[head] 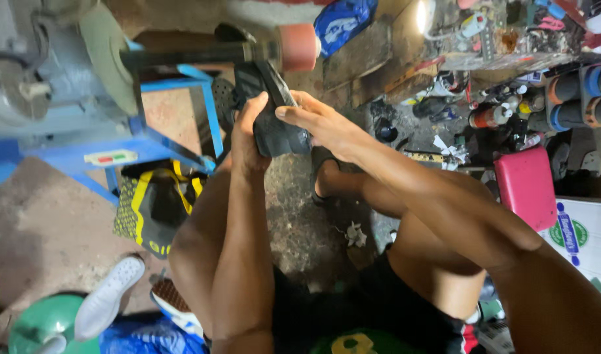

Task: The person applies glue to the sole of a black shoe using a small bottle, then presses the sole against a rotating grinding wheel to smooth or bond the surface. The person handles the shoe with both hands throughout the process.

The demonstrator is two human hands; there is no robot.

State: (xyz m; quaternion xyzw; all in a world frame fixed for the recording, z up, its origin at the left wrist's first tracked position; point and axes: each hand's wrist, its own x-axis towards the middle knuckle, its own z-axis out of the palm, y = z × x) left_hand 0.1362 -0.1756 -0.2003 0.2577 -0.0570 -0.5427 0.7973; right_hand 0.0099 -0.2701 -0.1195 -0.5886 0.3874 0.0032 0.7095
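While you clamp the black rubber-soled shoe (272, 108) between left hand (248, 134) and right hand (320, 121), just beside the pink cylindrical sanding drum (299, 47), a loosened grip risks fingers meeting it.

Matt black rubbery shoe (274, 111); rough concrete floor (45, 229).

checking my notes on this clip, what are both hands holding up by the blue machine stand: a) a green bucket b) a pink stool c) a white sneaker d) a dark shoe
d: the left hand and right hand both grip a dark shoe, raised in front of the blue machine stand; the white sneaker lies on the floor.
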